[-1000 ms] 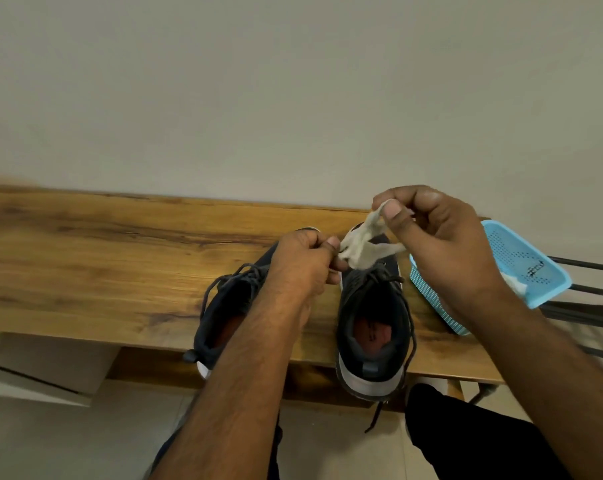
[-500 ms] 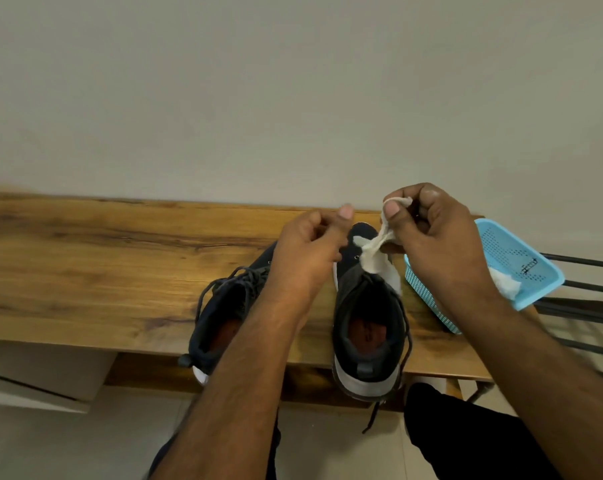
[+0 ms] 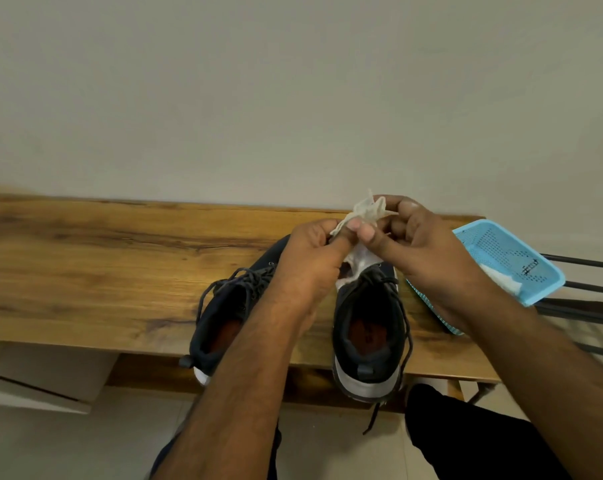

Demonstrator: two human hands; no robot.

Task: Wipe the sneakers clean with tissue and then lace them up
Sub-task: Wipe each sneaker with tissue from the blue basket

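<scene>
Head view shows two dark sneakers side by side on a wooden bench point(image 3: 102, 258) that runs along a plain wall, heels toward the person and toes toward the wall. Above the toe of the right sneaker point(image 3: 369, 327) both hands meet on a crumpled tissue point(image 3: 367, 211): the left hand point(image 3: 314, 258) pinches its lower edge between thumb and fingers, and the right hand point(image 3: 421, 244) pinches the upper bunch with curled fingers, so each hand is closed on the same tissue. It seems they hold it between them to spread or refold it into a usable pad before wiping; a pale patch just below the hands, over the toe, may be more tissue or the white toe cap, and I cannot tell which. The left sneaker point(image 3: 224, 317) lies partly under the left forearm, its laces loose and tangled over the tongue; the right sneaker's lace trails off the near edge of the bench, so lacing looks not yet done. A light blue plastic basket point(image 3: 514, 258) sits tilted at the right end of the bench, within easy reach, with white tissue inside. A small dark mark on the basket's floor is too small to read, and no brand shows on the sneakers.
</scene>
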